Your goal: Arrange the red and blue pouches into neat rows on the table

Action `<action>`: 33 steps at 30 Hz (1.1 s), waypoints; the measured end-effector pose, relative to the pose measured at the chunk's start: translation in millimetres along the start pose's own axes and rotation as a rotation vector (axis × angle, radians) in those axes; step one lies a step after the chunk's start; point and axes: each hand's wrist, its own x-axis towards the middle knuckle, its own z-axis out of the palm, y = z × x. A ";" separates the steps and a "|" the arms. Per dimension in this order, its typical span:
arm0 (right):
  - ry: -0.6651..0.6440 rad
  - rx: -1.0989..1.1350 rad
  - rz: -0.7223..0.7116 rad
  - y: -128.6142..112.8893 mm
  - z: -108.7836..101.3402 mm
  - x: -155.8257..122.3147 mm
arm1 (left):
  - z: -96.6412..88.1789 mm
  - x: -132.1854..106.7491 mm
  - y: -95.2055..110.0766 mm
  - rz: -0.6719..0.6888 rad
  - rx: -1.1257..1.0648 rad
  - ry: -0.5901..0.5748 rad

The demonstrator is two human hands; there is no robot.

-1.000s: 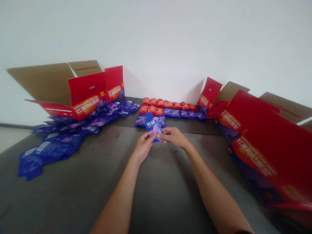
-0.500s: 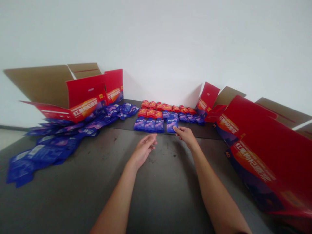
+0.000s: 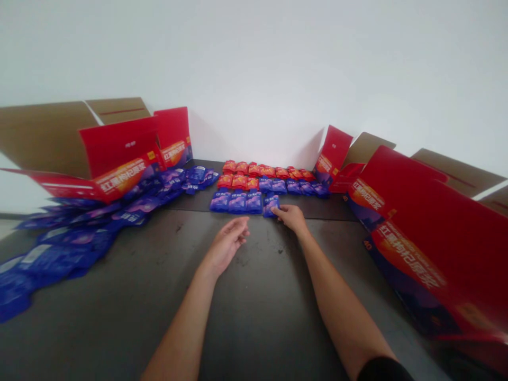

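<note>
A soft blue pouch (image 3: 270, 205), pinched by its corner

From where I stand, the right hand (image 3: 291, 216) has thumb and fingers pinched on the pouch's near right corner. It sits just right of three blue pouches (image 3: 237, 203) in the front row, with red pouches (image 3: 238, 182) behind those; whether it fully rests on the table (image 3: 254, 296), I can't tell. The left hand (image 3: 229, 241) is empty, fingers loosely curled, thumb close to them.

I'd judge the pouch light, pliable and a bit slick, its plump middle likely to give or bulge under a squeeze. An edge or corner looks the better hold, gripped lightly; pressing hard on the belly could strain a seam.
</note>
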 end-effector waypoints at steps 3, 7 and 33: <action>0.028 -0.056 -0.015 -3.5 1.0 -1.7 | 0.0 -0.5 0.8 -0.004 0.004 0.003; 0.122 -0.180 -0.033 -7.9 -0.6 -6.9 | 0.1 -0.8 1.9 -0.007 0.005 0.001; 0.243 -0.218 -0.078 -10.5 6.9 -18.2 | 1.5 -2.9 2.0 0.007 0.031 -0.038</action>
